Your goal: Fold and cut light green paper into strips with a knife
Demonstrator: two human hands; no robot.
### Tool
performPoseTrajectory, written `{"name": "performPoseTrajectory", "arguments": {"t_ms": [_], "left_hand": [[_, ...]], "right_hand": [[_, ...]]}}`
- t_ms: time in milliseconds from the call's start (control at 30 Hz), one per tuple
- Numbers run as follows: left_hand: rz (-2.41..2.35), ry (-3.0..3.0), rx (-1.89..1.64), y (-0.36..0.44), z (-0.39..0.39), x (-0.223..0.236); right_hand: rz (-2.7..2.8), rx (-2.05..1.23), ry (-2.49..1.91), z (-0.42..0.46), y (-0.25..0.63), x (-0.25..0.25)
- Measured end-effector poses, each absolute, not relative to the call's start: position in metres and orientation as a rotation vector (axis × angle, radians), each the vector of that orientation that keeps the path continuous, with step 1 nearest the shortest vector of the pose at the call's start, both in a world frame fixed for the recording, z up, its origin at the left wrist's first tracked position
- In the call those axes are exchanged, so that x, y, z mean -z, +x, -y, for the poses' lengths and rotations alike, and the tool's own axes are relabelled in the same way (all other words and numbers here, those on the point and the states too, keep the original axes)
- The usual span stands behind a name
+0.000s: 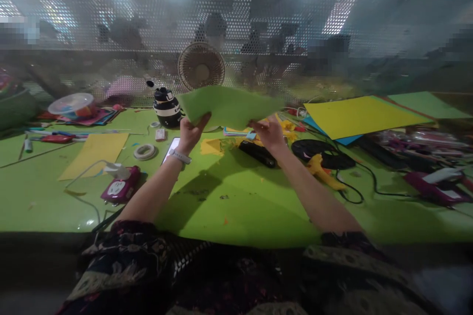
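The left hand (190, 135) and right hand (272, 134) pinch a green paper sheet (227, 105) by its lower edge; it spreads between and above the fingers. The desk fan (201, 65) beyond them, if running, could buckle the sheet.

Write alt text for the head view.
A person's left hand and right hand hold up a green sheet over a cluttered green table. Tape roll at left, yellow glue gun at right, fan behind.

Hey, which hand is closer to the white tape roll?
Left. The left hand, holding the green sheet, is to the right of the tape roll; the right hand, at the sheet's other side, is farther right.
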State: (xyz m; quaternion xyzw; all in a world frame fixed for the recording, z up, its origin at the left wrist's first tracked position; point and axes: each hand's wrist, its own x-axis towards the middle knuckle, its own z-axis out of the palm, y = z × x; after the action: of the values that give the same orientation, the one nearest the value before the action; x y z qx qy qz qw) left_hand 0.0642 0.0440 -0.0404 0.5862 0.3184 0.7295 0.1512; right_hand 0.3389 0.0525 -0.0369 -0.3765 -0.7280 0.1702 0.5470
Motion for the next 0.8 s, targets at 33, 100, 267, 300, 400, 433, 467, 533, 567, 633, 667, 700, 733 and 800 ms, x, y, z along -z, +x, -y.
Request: {"name": "performPoseTrajectory", "arguments": {"t_ms": [33,100,267,300,400,433,467,533,567,633,667,700,733,800], "left_hand": [[-0.925,1.728,-2.044,0.061,-0.040,0.043],[-0.949,1.830,-1.944,0.052,-0.031,0.047],[-1.114,2.105,-1.476,0.021,-0.021,0.065],[-1.186,2.181,-1.349,0.016,-0.020,0.070],[-1.388,2.359,-1.028,0.003,-0.015,0.080],[-1.442,2.393,-0.948,0.000,-0.012,0.081],[-1.486,2.413,-0.892,-0.002,-0.007,0.080],[-1.553,2.440,-0.825,-0.003,0.006,0.072],[-1.561,2.439,-0.829,-0.001,0.014,0.067],[-1.477,2.393,-0.901,0.005,0.031,0.058],[-1.381,2.357,-0.894,0.009,0.039,0.054],[-1.265,2.322,-0.860,0.015,0.046,0.053],[-1.165,2.294,-0.818,0.021,0.051,0.053],[-1.060,2.248,-0.748,0.031,0.058,0.059]], "right_hand": [[1.717,-0.400,-0.843,-0.054,0.336,0.033],[1.749,-0.331,-0.762,-0.053,0.336,0.028],[2.110,-0.133,-0.738,-0.045,0.370,0.044],[2.214,-0.089,-0.766,-0.045,0.377,0.051],[2.428,0.062,-0.867,-0.048,0.391,0.072],[2.470,0.114,-0.888,-0.049,0.392,0.077],[2.501,0.163,-0.900,-0.050,0.392,0.081],[2.528,0.253,-0.915,-0.052,0.389,0.084],[2.531,0.289,-0.923,-0.053,0.386,0.085],[2.529,0.334,-0.940,-0.053,0.382,0.083],[2.527,0.342,-0.946,-0.053,0.380,0.082],[2.525,0.345,-0.950,-0.053,0.378,0.081],[2.521,0.344,-0.953,-0.052,0.376,0.080],[2.518,0.349,-0.957,-0.050,0.373,0.078]]}}
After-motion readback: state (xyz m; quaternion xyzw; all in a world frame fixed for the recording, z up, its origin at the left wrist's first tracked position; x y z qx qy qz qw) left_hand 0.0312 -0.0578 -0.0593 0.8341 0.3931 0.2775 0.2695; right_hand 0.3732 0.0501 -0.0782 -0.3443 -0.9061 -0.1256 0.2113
